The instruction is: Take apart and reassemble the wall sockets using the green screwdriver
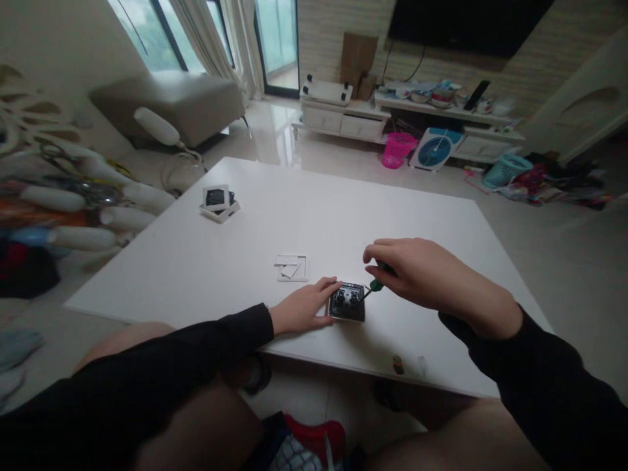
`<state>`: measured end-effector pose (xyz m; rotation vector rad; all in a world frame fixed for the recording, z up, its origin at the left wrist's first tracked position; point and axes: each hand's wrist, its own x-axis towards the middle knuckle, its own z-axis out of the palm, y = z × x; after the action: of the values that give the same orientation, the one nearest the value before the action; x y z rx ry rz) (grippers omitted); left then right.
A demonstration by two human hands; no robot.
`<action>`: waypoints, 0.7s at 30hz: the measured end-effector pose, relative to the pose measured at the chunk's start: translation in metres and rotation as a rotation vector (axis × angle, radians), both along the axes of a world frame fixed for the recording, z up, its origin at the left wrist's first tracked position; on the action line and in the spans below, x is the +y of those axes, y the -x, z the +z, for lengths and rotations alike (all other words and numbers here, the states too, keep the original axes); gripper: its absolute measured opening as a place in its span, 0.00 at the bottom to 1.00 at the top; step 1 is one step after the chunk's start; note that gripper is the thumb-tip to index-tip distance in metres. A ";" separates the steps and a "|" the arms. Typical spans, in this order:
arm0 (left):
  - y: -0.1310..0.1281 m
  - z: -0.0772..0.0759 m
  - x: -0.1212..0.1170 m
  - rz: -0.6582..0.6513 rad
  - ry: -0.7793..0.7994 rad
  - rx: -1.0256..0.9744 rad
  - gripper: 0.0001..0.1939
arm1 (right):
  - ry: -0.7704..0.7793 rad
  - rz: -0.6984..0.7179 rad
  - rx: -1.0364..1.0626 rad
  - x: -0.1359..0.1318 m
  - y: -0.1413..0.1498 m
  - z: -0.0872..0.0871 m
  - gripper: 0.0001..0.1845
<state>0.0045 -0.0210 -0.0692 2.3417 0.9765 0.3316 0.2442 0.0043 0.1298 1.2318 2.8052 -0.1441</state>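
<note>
A black wall switch module point(347, 306) lies near the front of the white table, its inner parts facing up. My left hand point(307, 306) grips it along the left edge, thumb at the lower corner and fingers at the top. In my right hand point(417, 271) is a screwdriver point(376, 285) with a green handle, its fingers closed round it. The thin shaft slants down to the module's right side; whether the tip sits in a screw is too small to tell. Left of the module lies a white switch frame point(293, 269) with loose white pieces on it.
More switch parts point(219, 201) are stacked at the table's far left. Near the front edge lie a small brown and yellow item point(398, 364) and a small clear item point(422, 366). Beyond the white table point(392, 216) stand a pink basket point(396, 150) and a blue fan point(434, 149).
</note>
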 end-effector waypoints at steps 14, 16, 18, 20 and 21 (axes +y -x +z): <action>0.000 -0.001 0.000 -0.012 -0.018 -0.030 0.42 | 0.099 0.067 0.025 -0.001 -0.002 0.005 0.14; 0.000 0.000 0.001 -0.017 -0.016 -0.028 0.43 | 0.091 0.076 0.025 -0.002 -0.001 0.005 0.13; 0.000 0.000 0.001 -0.015 -0.021 -0.028 0.43 | 0.046 0.017 -0.013 -0.003 0.001 0.005 0.11; 0.000 0.000 0.000 -0.010 -0.028 -0.029 0.42 | 0.001 -0.053 -0.070 -0.004 0.002 0.004 0.13; 0.000 0.000 0.000 -0.008 -0.029 -0.026 0.42 | -0.008 -0.068 -0.087 -0.004 0.001 0.004 0.13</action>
<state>0.0046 -0.0207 -0.0694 2.3607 0.9556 0.3750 0.2427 0.0003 0.1335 1.3023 2.6944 -0.0807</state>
